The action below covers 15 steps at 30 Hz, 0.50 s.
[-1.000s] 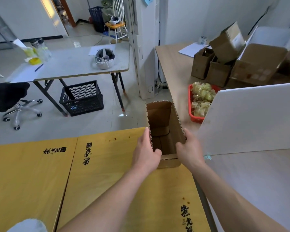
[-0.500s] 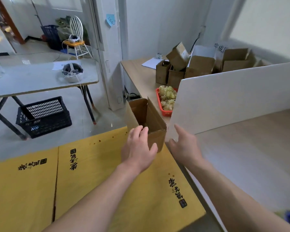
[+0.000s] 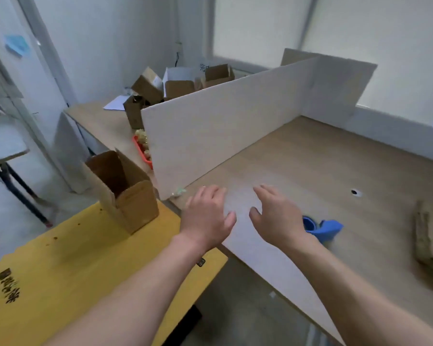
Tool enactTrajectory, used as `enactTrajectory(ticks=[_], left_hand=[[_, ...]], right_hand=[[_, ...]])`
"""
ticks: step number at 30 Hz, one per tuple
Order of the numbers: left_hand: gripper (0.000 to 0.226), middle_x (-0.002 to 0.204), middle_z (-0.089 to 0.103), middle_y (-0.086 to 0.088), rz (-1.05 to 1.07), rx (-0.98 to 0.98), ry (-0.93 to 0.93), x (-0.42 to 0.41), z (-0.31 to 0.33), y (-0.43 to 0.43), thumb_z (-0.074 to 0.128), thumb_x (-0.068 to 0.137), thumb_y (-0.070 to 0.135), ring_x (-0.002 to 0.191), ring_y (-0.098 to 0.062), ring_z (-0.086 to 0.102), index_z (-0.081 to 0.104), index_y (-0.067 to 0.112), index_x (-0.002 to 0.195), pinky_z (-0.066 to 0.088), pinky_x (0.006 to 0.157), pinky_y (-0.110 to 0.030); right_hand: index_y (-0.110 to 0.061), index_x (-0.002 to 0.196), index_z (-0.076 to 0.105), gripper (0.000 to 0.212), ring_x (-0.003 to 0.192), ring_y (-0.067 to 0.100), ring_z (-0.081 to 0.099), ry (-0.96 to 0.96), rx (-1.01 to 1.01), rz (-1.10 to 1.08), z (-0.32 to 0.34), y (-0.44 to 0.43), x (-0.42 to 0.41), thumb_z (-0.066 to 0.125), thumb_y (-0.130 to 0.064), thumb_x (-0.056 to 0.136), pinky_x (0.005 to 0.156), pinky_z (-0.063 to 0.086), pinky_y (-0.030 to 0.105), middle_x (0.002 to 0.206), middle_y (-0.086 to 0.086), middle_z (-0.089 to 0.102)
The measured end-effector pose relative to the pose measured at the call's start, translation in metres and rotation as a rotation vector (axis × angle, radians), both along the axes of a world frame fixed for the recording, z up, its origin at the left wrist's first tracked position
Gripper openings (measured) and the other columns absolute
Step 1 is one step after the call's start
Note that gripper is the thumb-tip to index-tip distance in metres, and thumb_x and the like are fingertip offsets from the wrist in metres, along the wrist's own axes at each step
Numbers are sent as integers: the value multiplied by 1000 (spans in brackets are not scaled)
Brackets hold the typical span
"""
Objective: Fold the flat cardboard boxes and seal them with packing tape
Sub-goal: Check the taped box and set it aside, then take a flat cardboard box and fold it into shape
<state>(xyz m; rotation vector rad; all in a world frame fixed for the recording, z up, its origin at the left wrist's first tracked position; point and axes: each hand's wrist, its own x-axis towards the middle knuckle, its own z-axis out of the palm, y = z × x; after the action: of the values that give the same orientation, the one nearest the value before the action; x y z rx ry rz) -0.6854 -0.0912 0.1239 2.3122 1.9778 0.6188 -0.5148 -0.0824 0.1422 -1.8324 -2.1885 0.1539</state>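
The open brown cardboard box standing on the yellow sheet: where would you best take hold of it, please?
Grip the open brown cardboard box by its two opposite walls just below the rim, coming from above: it stands upright with its top open, so fingers can likely hook inside one wall.
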Motion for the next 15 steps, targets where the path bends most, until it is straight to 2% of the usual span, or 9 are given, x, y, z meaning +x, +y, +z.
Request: enactTrajectory(ticks=[5,8,10,12,15], left_hand=[[54,140,53,1,-168,-23,27,107,-2,9,51,92,49,128,-20,49,53,18,136,44,100,-36],[48,123,63,-2,-224,-41,7,180,-3,9,56,83,46,112,-25,60,64,15,119,50,84,-37],[44,111,67,-3,-257,-60,2,232,-4,7,57,77,43,101,-28,64,69,14,107,51,74,-36],[42,114,67,-3,-301,-39,-4,280,-6,4,58,79,41,104,-29,63,69,13,109,50,76,-36],[46,131,59,0,-380,-73,-6,345,-13,-3,61,88,41,122,-26,54,62,15,125,46,90,-38]], right_hand=[[-10,122,61,36,116,29,56,24,-11,-200,-8,-22,109,58,-23,89,87,47,37,128,8,61],[-11,118,62,34,110,30,58,27,-14,-279,-18,-37,180,60,-23,86,81,48,38,123,6,62],[-11,116,63,35,110,31,59,21,-11,-308,-26,-48,231,60,-25,83,82,50,40,120,6,64],[-9,116,63,37,115,32,58,19,-16,-339,-31,-61,280,60,-25,83,88,51,42,121,9,65],[-9,121,63,37,122,30,55,8,-29,-415,-34,-83,342,60,-25,88,94,49,43,125,10,64]])
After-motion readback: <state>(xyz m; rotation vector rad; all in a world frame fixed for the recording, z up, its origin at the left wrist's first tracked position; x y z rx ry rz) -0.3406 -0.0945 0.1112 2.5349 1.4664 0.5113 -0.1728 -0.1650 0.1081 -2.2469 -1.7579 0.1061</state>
